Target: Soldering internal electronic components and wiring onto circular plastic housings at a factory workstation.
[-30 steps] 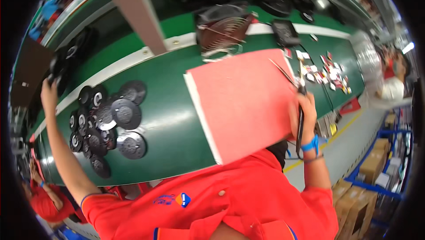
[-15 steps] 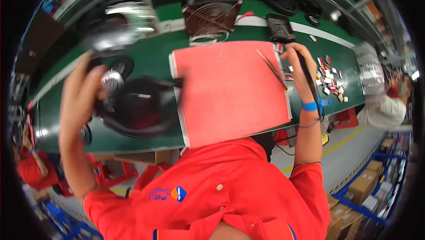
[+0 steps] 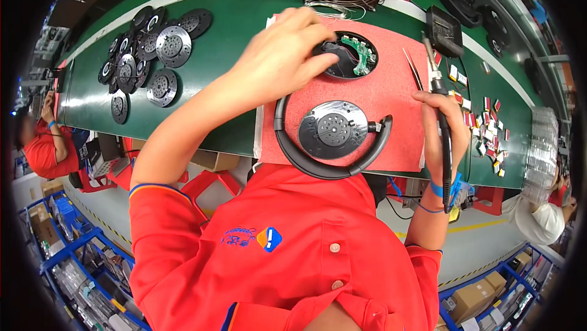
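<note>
On the red mat (image 3: 367, 129) covering the green tabletop (image 3: 232, 44), the left hand (image 3: 287, 50) pinches the open round earcup (image 3: 350, 56), the right hand (image 3: 443, 129) is closed on a soldering iron (image 3: 441, 117), and small red-and-white, seemingly labelled packets (image 3: 483, 129) lie scattered rightward.

Cardboard boxes (image 3: 483, 297) sit on the blue rack at the floor to my lower right, brown and blocky. More brown boxes (image 3: 41, 224) rest on the blue shelving at my lower left. Another cardboard box (image 3: 211, 160) sits under the near edge of the green bench. On my shirt chest is a small orange-and-blue badge (image 3: 269, 239).
</note>
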